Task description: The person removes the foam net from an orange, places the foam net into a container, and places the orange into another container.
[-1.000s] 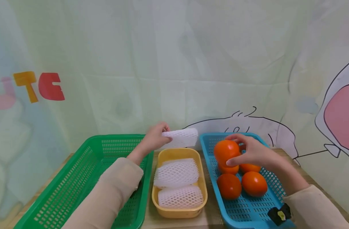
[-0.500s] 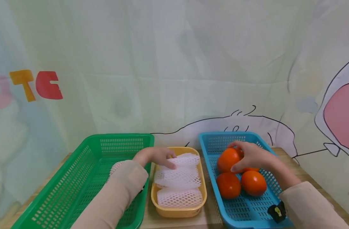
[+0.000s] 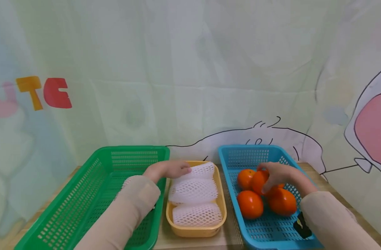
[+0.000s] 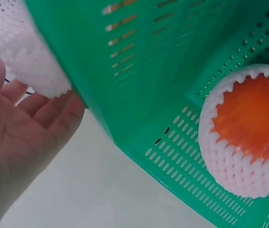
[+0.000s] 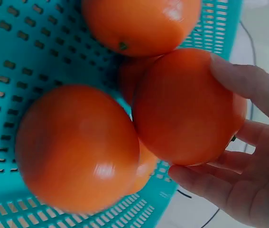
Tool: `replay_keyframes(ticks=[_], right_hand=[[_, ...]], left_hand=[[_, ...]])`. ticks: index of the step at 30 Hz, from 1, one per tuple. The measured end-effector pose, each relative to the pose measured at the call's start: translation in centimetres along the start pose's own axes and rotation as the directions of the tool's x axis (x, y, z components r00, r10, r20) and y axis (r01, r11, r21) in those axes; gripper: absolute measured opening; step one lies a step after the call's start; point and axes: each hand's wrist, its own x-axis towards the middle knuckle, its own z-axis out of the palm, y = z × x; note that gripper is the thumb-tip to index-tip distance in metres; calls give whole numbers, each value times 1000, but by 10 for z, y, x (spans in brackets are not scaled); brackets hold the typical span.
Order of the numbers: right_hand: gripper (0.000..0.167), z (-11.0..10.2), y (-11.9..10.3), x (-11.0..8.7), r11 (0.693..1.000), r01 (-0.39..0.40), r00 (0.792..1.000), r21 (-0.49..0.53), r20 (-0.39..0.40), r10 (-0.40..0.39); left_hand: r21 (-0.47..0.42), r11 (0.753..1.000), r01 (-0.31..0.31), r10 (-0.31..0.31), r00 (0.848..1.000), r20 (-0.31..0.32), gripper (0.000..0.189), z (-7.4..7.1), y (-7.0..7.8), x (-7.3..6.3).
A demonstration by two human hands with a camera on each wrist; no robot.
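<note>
My left hand (image 3: 167, 169) holds the near end of a white foam net sleeve (image 3: 203, 169), which lies slanted at the back of the yellow basket (image 3: 195, 232). In the left wrist view its fingers curl behind that sleeve, with the thumb close in front. Two more foam sleeves, a middle one (image 3: 194, 191) and a front one (image 3: 197, 215), lie below it. My right hand (image 3: 281, 173) grips an orange (image 3: 259, 181) inside the blue basket (image 3: 265, 236). Several other oranges sit around it, one at front left (image 3: 250, 205) and one at front right (image 3: 282, 202).
A green basket (image 3: 134, 158) stands on the left; the left wrist view shows an orange in a foam sleeve (image 4: 253, 118) inside it. All three baskets rest on a wooden table (image 3: 310, 173). A printed curtain (image 3: 190, 76) hangs right behind.
My left hand has lowered the foam sleeve into the yellow basket, and the sleeve has tilted. My right hand has lowered an orange among the others and shifted right; the orange it now grips sits lower.
</note>
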Motion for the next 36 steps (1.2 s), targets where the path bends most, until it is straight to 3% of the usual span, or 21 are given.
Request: replay_keyframes(ticks=[6,10,25,36], right_hand=[[61,10,8,6,999,-34,999,-10,24,34],[58,13,12,6,1000,-26,999,4,28,25],[52,9,13,4,999,30,999,-37,11,-30],[56,-10,17,-10,998,56,998,-5,-19,-56]], left_hand=[[-31,1000,-1,-2,995,-97,38,-2,-1,-2],[-33,999,-16,11,992,-129,37,-4,-3,-5],[-27,1000,-15,12,993,-116,37,-9,-15,-16],[-52,997,-63,54,986,-156,39,-27,-32,-40]])
